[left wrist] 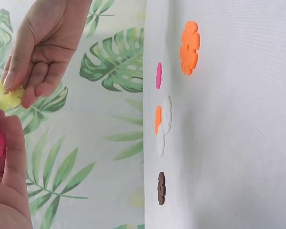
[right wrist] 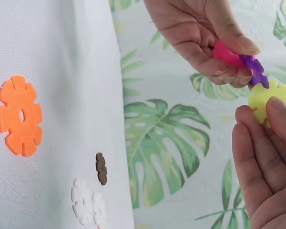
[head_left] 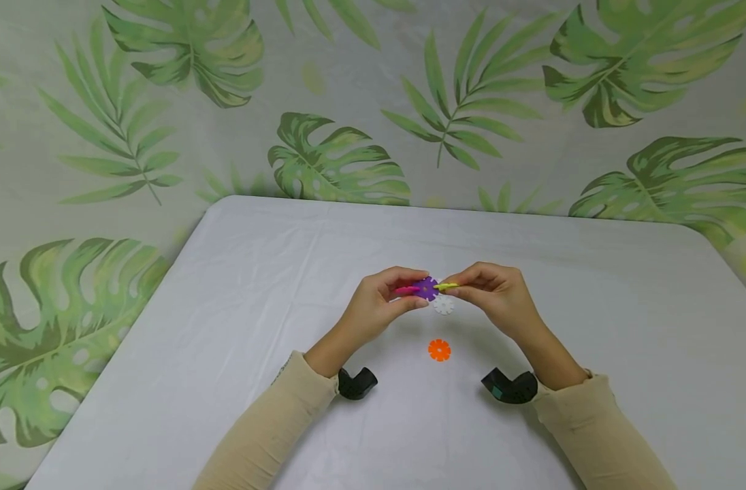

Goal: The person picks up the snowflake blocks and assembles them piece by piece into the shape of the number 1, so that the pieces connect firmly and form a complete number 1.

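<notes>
In the head view my left hand grips a pink notched disc and a purple notched disc, which are slotted together at an angle. Thumb and fingers of my right hand pinch a yellow notched disc. The yellow disc's edge meets the purple one's rim between both hands, above the table. The right wrist view shows the yellow disc held flat-side out, just below the purple disc. My left fingers partly cover the pink disc.
On the white table lies an orange notched disc, nearer me than a white one. The left wrist view also shows a brown disc, another pink disc and a second, smaller orange one. Leaf-print cloth hangs behind.
</notes>
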### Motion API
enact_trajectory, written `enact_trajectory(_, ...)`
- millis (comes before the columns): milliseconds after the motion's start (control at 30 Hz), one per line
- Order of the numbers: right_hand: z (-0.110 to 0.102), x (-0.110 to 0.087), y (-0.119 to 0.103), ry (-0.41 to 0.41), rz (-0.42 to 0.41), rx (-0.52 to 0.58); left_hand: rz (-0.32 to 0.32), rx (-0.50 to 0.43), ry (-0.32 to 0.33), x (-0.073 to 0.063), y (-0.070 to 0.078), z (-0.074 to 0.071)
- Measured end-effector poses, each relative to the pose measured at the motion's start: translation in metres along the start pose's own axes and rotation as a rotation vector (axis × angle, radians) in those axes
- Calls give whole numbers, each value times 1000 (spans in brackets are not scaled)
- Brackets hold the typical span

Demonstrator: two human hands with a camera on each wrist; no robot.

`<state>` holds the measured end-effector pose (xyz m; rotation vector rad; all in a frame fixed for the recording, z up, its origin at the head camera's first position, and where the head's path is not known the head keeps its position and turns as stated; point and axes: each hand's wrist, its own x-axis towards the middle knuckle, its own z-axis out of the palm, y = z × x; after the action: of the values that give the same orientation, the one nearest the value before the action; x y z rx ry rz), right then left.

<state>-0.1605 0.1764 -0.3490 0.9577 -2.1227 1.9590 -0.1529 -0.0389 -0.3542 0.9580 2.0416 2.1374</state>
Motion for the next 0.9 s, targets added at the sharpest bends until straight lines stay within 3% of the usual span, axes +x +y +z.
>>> enact_trajectory(167, 0, 0, 0, -5, 2, -9, 1, -5, -12, 1, -8, -2)
enact_trajectory(400, -1, -2, -1, -48, -12, -47, -44, 16, -41, -1, 14, 0)
enact_trajectory(633, -1, 0, -3, -61, -29, -79, -32, 29, -47, 0, -6, -2)
enact_trajectory(900, 1, 0, -3, -57, -23, -98, -25, 27, -53, 0, -8, -5)
